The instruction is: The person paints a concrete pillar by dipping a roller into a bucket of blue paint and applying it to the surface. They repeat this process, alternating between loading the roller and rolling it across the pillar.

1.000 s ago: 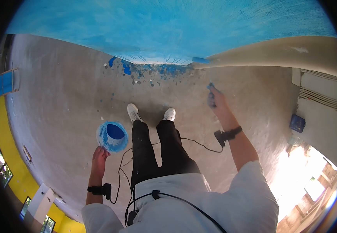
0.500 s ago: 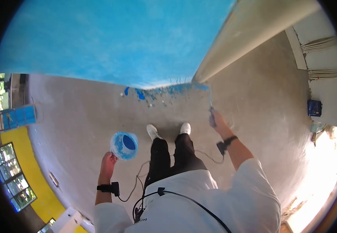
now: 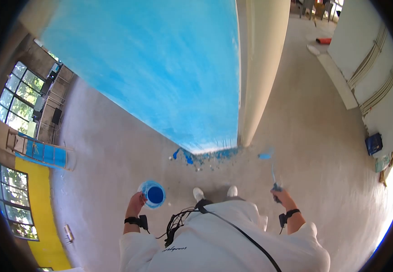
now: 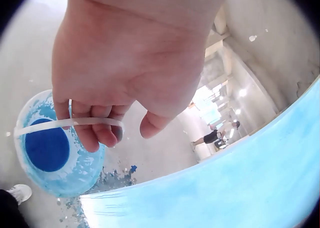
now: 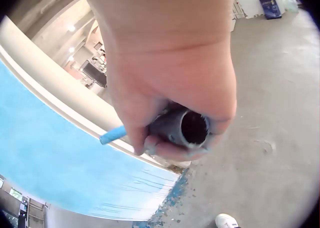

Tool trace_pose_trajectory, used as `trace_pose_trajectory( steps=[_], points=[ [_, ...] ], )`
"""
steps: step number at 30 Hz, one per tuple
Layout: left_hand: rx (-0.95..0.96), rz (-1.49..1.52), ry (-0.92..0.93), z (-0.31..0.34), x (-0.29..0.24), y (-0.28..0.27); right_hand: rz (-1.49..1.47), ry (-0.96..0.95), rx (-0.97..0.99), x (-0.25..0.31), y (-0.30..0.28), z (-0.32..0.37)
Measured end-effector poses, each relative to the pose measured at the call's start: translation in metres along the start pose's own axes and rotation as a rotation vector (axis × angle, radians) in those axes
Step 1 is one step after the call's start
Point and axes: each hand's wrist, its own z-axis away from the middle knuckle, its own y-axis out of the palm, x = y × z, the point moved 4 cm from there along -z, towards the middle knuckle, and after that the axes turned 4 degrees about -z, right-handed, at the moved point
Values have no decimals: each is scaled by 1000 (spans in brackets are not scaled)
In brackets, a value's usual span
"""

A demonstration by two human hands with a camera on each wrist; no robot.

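In the head view my left hand [image 3: 136, 203] carries a white plastic bucket [image 3: 145, 187] smeared with blue paint. Deep blue paint lies inside it. The left wrist view shows curled fingers hooked on the bucket's thin white handle [image 4: 75, 122]. My right hand [image 3: 285, 198] grips a paint roller, whose blue roller head [image 3: 265, 156] is out past the hand, right of the wall's foot. Close up in the right wrist view, fingers wrap its dark hollow handle [image 5: 170, 125]. A light blue painted wall [image 3: 160, 68] stands in front of me.
A cream column [image 3: 266, 59] borders the wall's right side. Blue splatters [image 3: 205, 162] mark the floor along the wall's foot. A blue case [image 3: 374, 143] stands far right, and a blue panel with a ladder-like frame [image 3: 47, 154] far left. Cables [image 3: 178, 222] hang at my waist.
The head view has tilted up and turned, so more of the wall, column and room shows. The roller appears farther right of the wall's corner. Both hands keep their hold on bucket and roller.
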Motion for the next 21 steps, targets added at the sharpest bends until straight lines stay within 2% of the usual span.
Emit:
trace_pose_trajectory(
  steps=[2, 3, 5, 7, 9, 13, 15, 18, 19, 20, 21],
  points=[
    [-45, -28, -45, -11, -4, -2, 281, 18, 2, 13, 6, -5],
    [-96, -41, -62, -12, -4, -2, 290, -8, 6, 17, 11, -8],
    [-105, -63, -21, -26, 3, -11, 574, -111, -110, 21, 22, -7],
    [-114, -80, 12, -41, 9, -18, 560, -105, -120, 21, 34, 0],
    [-332, -283, 145, -53, -3, -29, 547, -99, -132, 18, 44, 9],
    [-317, -231, 169, -62, -26, -21, 510, -143, -180, 16, 63, 25],
    [-103, -537, 261, -70, -42, -4, 455, -153, -230, 9, 71, 29],
    [82, -1113, 799, -56, -86, 28, 391, -192, -208, 1, 89, 35],
    [46, -1116, 829, -45, -102, 38, 435, -189, -212, -1, 96, 36],
    [97, -1040, 878, -24, -121, 48, 494, -188, -207, -1, 101, 36],
    [130, -1083, 942, -33, -124, 51, 467, -179, -174, 0, 109, 43]
  ],
)
